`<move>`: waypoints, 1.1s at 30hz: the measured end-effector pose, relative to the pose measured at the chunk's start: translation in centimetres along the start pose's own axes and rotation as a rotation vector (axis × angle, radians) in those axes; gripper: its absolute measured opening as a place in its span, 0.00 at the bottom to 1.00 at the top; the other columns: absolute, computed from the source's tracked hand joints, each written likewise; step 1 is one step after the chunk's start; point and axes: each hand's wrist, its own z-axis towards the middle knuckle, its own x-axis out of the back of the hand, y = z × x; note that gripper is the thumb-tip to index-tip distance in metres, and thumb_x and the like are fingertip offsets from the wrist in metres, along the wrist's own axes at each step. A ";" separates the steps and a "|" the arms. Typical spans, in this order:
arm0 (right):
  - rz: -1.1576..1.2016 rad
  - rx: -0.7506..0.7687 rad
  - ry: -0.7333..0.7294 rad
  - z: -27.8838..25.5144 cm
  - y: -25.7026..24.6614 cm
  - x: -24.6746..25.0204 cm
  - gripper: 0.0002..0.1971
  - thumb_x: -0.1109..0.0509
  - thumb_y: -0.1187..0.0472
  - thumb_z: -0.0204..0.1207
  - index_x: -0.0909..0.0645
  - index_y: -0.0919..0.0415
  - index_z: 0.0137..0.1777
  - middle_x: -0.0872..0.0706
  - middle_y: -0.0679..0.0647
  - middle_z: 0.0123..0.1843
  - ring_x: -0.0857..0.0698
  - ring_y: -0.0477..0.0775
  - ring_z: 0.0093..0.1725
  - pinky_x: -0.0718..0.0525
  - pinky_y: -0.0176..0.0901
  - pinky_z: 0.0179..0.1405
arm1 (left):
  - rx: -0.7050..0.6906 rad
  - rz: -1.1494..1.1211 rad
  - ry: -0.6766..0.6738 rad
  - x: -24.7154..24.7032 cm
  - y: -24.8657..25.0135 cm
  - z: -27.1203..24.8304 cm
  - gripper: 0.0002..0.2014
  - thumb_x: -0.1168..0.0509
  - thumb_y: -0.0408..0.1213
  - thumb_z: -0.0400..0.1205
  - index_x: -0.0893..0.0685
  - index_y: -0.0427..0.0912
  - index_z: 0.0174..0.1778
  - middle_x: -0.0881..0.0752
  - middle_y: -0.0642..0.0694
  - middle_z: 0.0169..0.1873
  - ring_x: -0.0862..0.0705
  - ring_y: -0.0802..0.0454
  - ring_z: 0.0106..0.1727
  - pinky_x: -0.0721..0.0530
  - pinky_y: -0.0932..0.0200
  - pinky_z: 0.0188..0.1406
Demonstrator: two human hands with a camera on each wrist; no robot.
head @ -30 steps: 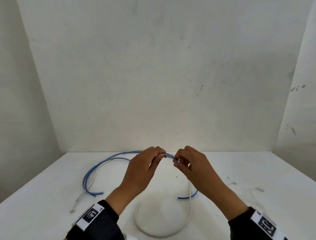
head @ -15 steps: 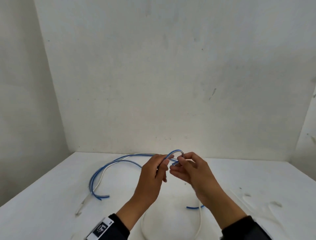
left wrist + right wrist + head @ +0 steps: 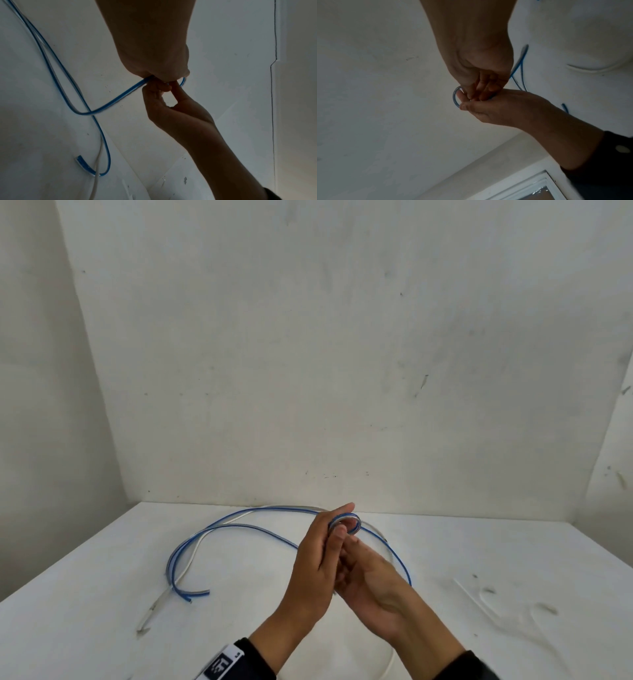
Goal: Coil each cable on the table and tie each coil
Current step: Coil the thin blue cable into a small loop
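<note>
- Head view: the left hand (image 3: 313,563) and right hand (image 3: 371,580) are meeting above the table (image 3: 479,559), pinching a small loop of the blue cable (image 3: 219,529). The remaining length is trailing left of the hands across the table. A white cable (image 3: 191,556) is lying beside it.
- Left wrist view: left fingers are curling around the blue cable (image 3: 120,96); the right hand (image 3: 173,113) is pinching just below them.
- Right wrist view: both hands are closing on the loop (image 3: 455,94).
</note>
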 end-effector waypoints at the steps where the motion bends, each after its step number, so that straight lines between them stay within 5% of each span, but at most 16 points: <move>1: -0.031 0.010 0.002 0.1 0.2 0.1 0.14 0.31 0.56 0.74 0.16 0.62 0.55 0.16 0.59 0.44 0.18 0.52 0.41 0.21 0.44 0.45 | -0.003 0.018 -0.005 0.0 -0.2 0.0 0.15 0.47 0.45 0.86 0.18 0.48 0.61 0.12 0.52 0.54 0.15 0.60 0.59 0.21 0.70 0.57; 9: -0.420 0.132 -0.006 0.5 0.3 0.2 0.09 0.31 0.57 0.80 0.12 0.55 0.56 0.22 0.50 0.37 0.27 0.46 0.36 0.24 0.39 0.38 | 0.071 0.009 0.200 0.3 -1.0 -0.1 0.15 0.49 0.44 0.88 0.18 0.44 0.49 0.12 0.48 0.44 0.14 0.52 0.50 0.18 0.66 0.49; 15: -0.302 0.069 -0.035 0.5 0.9 0.1 0.09 0.33 0.56 0.80 0.12 0.57 0.52 0.19 0.51 0.38 0.25 0.45 0.37 0.24 0.38 0.38 | 0.221 -0.169 0.169 0.4 -0.5 0.0 0.18 0.49 0.44 0.87 0.20 0.39 0.41 0.11 0.46 0.50 0.14 0.53 0.55 0.18 0.57 0.55; 19: -0.194 0.057 -0.034 0.4 1.4 -0.3 0.12 0.35 0.54 0.81 0.13 0.57 0.56 0.20 0.47 0.34 0.23 0.41 0.32 0.29 0.36 0.34 | 0.258 -0.236 0.122 0.5 -0.2 -1.0 0.19 0.47 0.52 0.80 0.14 0.46 0.50 0.10 0.55 0.53 0.15 0.63 0.60 0.19 0.65 0.54; 23: -0.378 0.110 0.000 0.6 1.6 -0.3 0.16 0.34 0.51 0.81 0.14 0.65 0.52 0.22 0.54 0.36 0.26 0.45 0.32 0.26 0.36 0.32 | 0.303 -0.258 0.124 1.0 -0.4 -0.7 0.18 0.47 0.48 0.84 0.13 0.46 0.52 0.10 0.52 0.53 0.15 0.55 0.60 0.18 0.58 0.53; 26: -0.615 0.201 0.076 1.0 0.7 -0.1 0.16 0.30 0.49 0.78 0.16 0.63 0.42 0.18 0.53 0.34 0.24 0.46 0.29 0.23 0.38 0.28 | 0.377 -0.333 0.060 1.6 0.1 0.3 0.19 0.47 0.42 0.86 0.15 0.34 0.53 0.09 0.45 0.45 0.13 0.48 0.49 0.16 0.54 0.37; 28: -0.822 0.328 0.196 1.2 0.1 0.7 0.13 0.24 0.50 0.72 0.22 0.56 0.40 0.17 0.50 0.37 0.22 0.46 0.31 0.21 0.38 0.31 | 0.362 -0.201 0.008 2.0 -0.2 0.8 0.20 0.49 0.41 0.88 0.20 0.25 0.51 0.09 0.46 0.48 0.12 0.50 0.53 0.13 0.54 0.51; 30: -0.980 0.506 0.249 1.3 -0.4 1.7 0.15 0.22 0.55 0.70 0.26 0.48 0.48 0.19 0.45 0.47 0.19 0.45 0.41 0.21 0.31 0.36 | 0.349 0.041 -0.069 2.4 -0.5 1.1 0.20 0.50 0.44 0.88 0.17 0.33 0.53 0.11 0.50 0.52 0.13 0.58 0.56 0.17 0.61 0.60; 33: -1.203 0.693 0.105 0.8 -1.2 2.6 0.19 0.29 0.64 0.75 0.25 0.42 0.60 0.21 0.38 0.56 0.20 0.42 0.55 0.23 0.26 0.45 | 0.397 0.183 -0.320 2.5 0.2 1.1 0.17 0.49 0.47 0.88 0.18 0.41 0.51 0.12 0.51 0.42 0.12 0.56 0.41 0.13 0.63 0.42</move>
